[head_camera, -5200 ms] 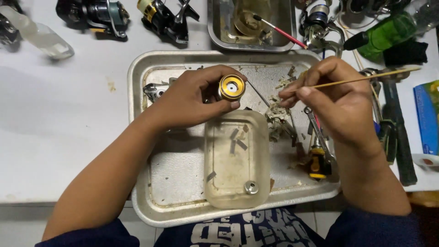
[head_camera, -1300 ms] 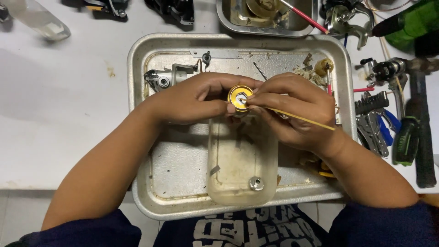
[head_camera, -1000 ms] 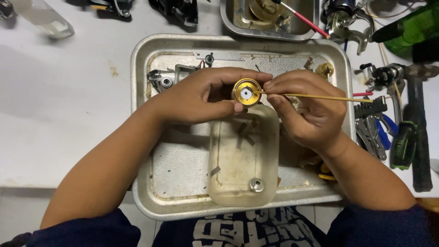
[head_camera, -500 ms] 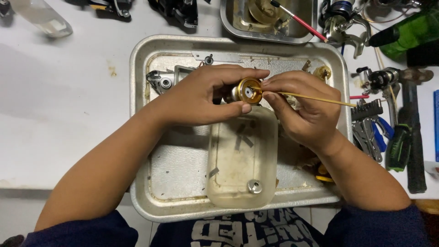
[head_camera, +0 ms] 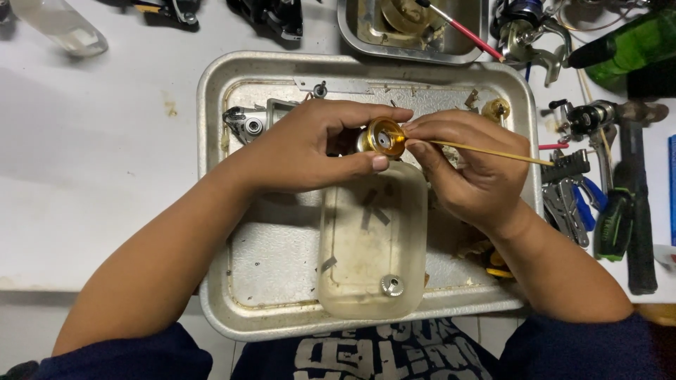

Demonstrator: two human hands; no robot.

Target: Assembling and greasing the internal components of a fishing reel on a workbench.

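My left hand (head_camera: 310, 148) grips a small gold fishing-reel spool (head_camera: 382, 138) above a metal tray (head_camera: 211, 211), its open end turned toward the right. My right hand (head_camera: 465, 172) pinches a thin wooden stick (head_camera: 493, 152), whose tip reaches the spool's opening. A cloudy plastic tub (head_camera: 373, 239) lies in the tray just below both hands, with a small silver part (head_camera: 391, 285) inside it.
Small reel parts (head_camera: 246, 125) lie at the tray's far edge. A second metal tray (head_camera: 415, 32) with a red-handled brush (head_camera: 458, 28) sits behind. Pliers (head_camera: 574, 204), a dark-handled tool (head_camera: 634, 211), a reel (head_camera: 524, 35) and a green bottle (head_camera: 634, 42) crowd the right side.
Both hands came together over the tub. The stick went from held aside to pointing into the spool, and the spool has tilted sideways toward the right hand.
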